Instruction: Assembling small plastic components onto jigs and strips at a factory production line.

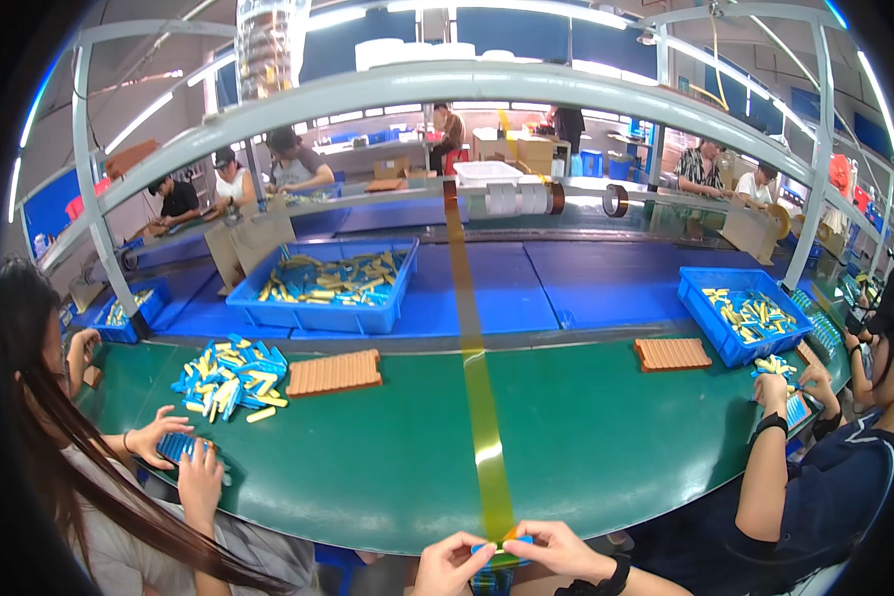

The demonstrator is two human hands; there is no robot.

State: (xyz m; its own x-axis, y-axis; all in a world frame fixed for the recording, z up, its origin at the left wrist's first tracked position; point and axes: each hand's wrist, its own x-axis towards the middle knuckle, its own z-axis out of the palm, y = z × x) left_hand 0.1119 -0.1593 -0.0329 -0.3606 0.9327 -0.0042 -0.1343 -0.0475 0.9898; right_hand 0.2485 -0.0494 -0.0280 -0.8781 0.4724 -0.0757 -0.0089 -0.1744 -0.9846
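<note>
At the near edge of the green table, my left hand (451,566) and my right hand (560,550) are close together, thumbs and fingers pinched. Between them is a small blue piece (484,548) with a yellowish part; the fingers hide most of it. A strip of amber see-through tape (479,407) runs across the table to my fingertips, and its near end by my right fingers is hard to make out. Under my hands shows part of a dark, blue-striped thing (492,582). A dark band circles my right wrist.
Blue-and-yellow pieces lie in a pile (230,379) and in blue bins (318,316) (730,343). Ribbed orange-brown trays (335,373) (672,355) rest on the green table (377,467). Co-workers sit close on both sides, hands busy. A grey frame (447,84) spans overhead.
</note>
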